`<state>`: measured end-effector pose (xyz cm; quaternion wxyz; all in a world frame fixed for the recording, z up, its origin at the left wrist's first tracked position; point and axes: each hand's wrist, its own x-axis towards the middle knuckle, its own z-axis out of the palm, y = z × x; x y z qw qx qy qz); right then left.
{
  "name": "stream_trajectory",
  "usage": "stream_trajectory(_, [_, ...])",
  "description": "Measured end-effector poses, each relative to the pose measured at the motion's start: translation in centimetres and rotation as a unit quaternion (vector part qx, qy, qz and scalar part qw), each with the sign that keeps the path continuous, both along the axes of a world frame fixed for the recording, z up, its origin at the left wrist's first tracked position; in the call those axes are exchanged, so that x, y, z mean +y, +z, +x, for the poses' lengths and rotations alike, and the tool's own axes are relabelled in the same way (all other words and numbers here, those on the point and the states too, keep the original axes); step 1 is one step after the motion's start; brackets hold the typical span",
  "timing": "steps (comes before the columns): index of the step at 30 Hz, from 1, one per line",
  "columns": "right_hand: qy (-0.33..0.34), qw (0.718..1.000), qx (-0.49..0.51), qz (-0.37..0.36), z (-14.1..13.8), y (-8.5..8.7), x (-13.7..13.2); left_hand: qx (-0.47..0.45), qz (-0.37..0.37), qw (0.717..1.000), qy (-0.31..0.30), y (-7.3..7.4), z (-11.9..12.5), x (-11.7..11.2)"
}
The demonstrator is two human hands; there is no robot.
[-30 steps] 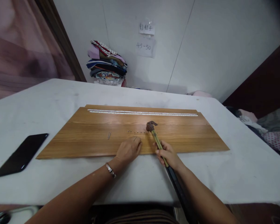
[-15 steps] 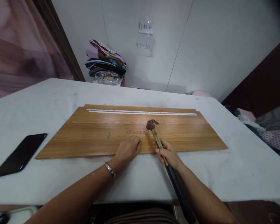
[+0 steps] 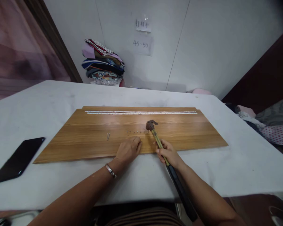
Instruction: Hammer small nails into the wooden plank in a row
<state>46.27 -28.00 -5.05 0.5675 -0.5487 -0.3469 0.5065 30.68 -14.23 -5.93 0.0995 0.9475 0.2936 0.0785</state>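
Observation:
A long wooden board (image 3: pixel 186 133) lies on the white table (image 3: pixel 61 97). A row of small nail heads (image 3: pixel 135 131) runs across its middle. My right hand (image 3: pixel 168 153) grips the handle of a rusty claw hammer (image 3: pixel 151 125), whose head hovers at the right end of the nail row. My left hand (image 3: pixel 129 149) rests knuckles-up on the board's near edge, fingers curled under; nothing shows in it. Loose nails (image 3: pixel 108 136) lie on the board to the left.
A black phone (image 3: pixel 17 160) lies on the table at the left. A metal strip (image 3: pixel 141 112) runs along the board's far edge. Folded clothes (image 3: pixel 102 62) are stacked against the wall, below paper notes (image 3: pixel 142 34). Bedding (image 3: pixel 271 125) lies at the right.
The hammer head has stayed just above the right end of the nail row. The view has shifted slightly to the right. Both hands keep their places.

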Motion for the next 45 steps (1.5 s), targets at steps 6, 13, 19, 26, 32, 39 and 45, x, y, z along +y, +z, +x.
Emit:
stream_trajectory(6, [-0.005,1.0,-0.004,-0.01,0.23,-0.54,0.1,-0.001,0.015,1.0,-0.005,-0.02,-0.04,0.04])
stream_trajectory(13, [-0.002,1.0,-0.003,-0.017,0.21,-0.55,0.11,0.009,0.018,1.0,0.004,0.22,0.05,-0.12])
stream_trajectory(19, [-0.004,1.0,0.004,-0.004,0.19,-0.59,0.06,0.005,0.016,1.0,0.008,0.26,0.06,-0.13])
stream_trajectory(26, [-0.005,1.0,0.003,-0.017,0.14,-0.49,0.17,-0.004,0.008,1.0,0.01,0.28,0.08,-0.16])
stream_trajectory(32, [-0.006,1.0,0.011,-0.003,0.18,-0.53,0.29,0.001,0.004,1.0,0.012,0.49,0.1,-0.23])
stream_trajectory(39, [-0.008,1.0,0.006,-0.002,0.27,-0.87,0.26,0.003,0.001,1.0,0.007,0.53,0.13,-0.18])
stream_trajectory(45, [0.003,1.0,0.003,-0.011,0.22,-0.65,0.27,-0.005,0.008,1.0,0.001,0.34,0.06,-0.18])
